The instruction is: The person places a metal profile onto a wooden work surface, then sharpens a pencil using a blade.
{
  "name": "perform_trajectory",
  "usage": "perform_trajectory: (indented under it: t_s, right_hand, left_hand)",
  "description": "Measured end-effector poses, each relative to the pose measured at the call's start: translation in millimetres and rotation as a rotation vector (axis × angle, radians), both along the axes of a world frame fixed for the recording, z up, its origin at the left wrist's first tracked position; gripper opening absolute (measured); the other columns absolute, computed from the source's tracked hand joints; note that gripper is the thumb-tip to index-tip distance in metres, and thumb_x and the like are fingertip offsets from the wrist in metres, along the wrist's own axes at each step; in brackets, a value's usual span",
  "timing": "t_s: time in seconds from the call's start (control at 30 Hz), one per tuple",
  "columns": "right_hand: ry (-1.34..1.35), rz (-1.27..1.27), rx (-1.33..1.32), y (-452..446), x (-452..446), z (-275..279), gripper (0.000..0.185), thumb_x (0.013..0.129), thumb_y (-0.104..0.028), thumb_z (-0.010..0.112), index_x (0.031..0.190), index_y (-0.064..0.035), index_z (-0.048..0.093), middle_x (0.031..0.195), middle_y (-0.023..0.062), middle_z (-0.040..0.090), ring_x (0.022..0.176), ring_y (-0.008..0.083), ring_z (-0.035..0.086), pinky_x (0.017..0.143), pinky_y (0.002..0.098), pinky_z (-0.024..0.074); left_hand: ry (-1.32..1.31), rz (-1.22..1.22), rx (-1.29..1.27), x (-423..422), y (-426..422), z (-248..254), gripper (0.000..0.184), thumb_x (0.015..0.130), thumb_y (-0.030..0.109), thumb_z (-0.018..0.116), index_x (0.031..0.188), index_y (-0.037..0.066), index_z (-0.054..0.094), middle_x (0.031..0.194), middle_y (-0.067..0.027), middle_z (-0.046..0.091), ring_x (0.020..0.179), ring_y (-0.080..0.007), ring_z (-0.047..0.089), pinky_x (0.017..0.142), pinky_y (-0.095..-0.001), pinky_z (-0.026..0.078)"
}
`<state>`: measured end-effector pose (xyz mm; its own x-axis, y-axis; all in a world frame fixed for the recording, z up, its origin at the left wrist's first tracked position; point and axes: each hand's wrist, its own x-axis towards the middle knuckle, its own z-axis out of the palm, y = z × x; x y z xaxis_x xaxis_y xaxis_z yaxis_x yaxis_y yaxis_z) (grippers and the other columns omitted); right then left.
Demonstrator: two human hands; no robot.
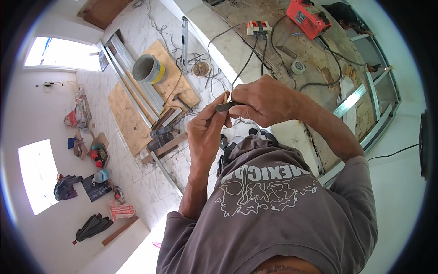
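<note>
My left hand [205, 130] is raised in front of my chest, its thumb and fingers closed on a small light-coloured piece [225, 97] that I cannot make out. Beside it, my right hand [262, 101] grips a short dark blade-like tool [223, 107], whose flat end points left and lies against the fingertips of my left hand. The two hands are close together, and the right fingers hide the rest of the tool.
On the left floor, a bucket [148, 69], metal profiles and a hammer [183, 102] lie on a board [132, 123]. At the upper right, a worn surface holds a red machine [306, 19], a power outlet box [258, 28] and cables. Another person's hand [373, 67] is near a metal frame [350, 101].
</note>
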<state>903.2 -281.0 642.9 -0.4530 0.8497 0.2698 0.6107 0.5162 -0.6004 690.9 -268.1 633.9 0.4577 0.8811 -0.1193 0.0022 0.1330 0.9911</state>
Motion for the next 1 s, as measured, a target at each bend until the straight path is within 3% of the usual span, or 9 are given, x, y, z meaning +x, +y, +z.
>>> perform_trajectory:
  t_s: [0.03, 0.13, 0.37, 0.73, 0.83, 1.0]
  right_hand:
    - [0.003, 0.012, 0.003, 0.4, 0.0, -0.3, 0.032, 0.100, -0.033, 0.056, 0.085, -0.0046, 0.056, 0.072, 0.0097, 0.056, 0.060, 0.0319, 0.061, 0.052, 0.0414, 0.0466]
    - [-0.087, -0.032, -0.023, 0.7, 1.0, 2.5, 0.039, 0.101, -0.039, 0.053, 0.089, -0.0040, 0.065, 0.074, 0.0126, 0.067, 0.067, 0.0330, 0.067, 0.060, 0.0440, 0.0512]
    - [-0.118, -0.034, 0.030, 1.1, -3.5, 4.0, 0.038, 0.102, -0.041, 0.052, 0.100, -0.0051, 0.065, 0.072, 0.0117, 0.066, 0.063, 0.0313, 0.067, 0.058, 0.0417, 0.0526]
    - [-0.168, -0.077, 0.239, 10.2, -1.0, -15.6, 0.040, 0.101, -0.044, 0.053, 0.089, -0.0066, 0.060, 0.072, 0.0100, 0.060, 0.061, 0.0292, 0.065, 0.051, 0.0405, 0.0501]
    - [-0.224, -0.206, 0.283, 21.0, 12.9, -23.9, 0.039, 0.101, -0.042, 0.054, 0.085, -0.0072, 0.058, 0.073, 0.0106, 0.060, 0.062, 0.0296, 0.064, 0.052, 0.0412, 0.0501]
    - [-0.106, -0.227, 0.159, 10.9, 24.9, -3.3, 0.036, 0.101, -0.039, 0.055, 0.083, -0.0073, 0.057, 0.067, 0.0118, 0.059, 0.060, 0.0341, 0.063, 0.054, 0.0438, 0.0483]
  left_hand:
    - [0.003, -0.005, 0.010, -1.1, 0.4, -1.8, 0.038, 0.104, 0.012, 0.057, 0.133, -0.011, 0.057, 0.091, -0.0052, 0.066, 0.079, -0.0080, 0.054, 0.072, -0.0220, 0.045]
    - [0.002, -0.011, 0.041, -0.3, 0.9, -2.7, 0.038, 0.103, 0.013, 0.059, 0.133, -0.010, 0.058, 0.091, -0.0053, 0.066, 0.079, -0.0084, 0.054, 0.072, -0.0227, 0.046]
    - [-0.083, -0.026, -0.034, 0.9, -0.5, -8.0, 0.037, 0.102, 0.012, 0.060, 0.133, -0.008, 0.059, 0.092, -0.0058, 0.066, 0.078, -0.0088, 0.054, 0.071, -0.0225, 0.045]
    - [-0.141, 0.033, -0.113, 2.0, -2.8, -7.2, 0.037, 0.103, 0.009, 0.056, 0.135, -0.008, 0.057, 0.093, -0.0064, 0.063, 0.079, -0.0100, 0.051, 0.071, -0.0236, 0.043]
    - [-0.152, 0.035, -0.133, -1.6, -4.7, -4.6, 0.036, 0.103, 0.009, 0.057, 0.135, -0.007, 0.058, 0.090, -0.0060, 0.065, 0.077, -0.0092, 0.052, 0.070, -0.0228, 0.043]
    - [-0.160, 0.067, -0.188, -2.4, -11.8, -3.0, 0.038, 0.103, 0.010, 0.056, 0.136, -0.008, 0.055, 0.091, -0.0059, 0.064, 0.076, -0.0079, 0.052, 0.073, -0.0227, 0.045]
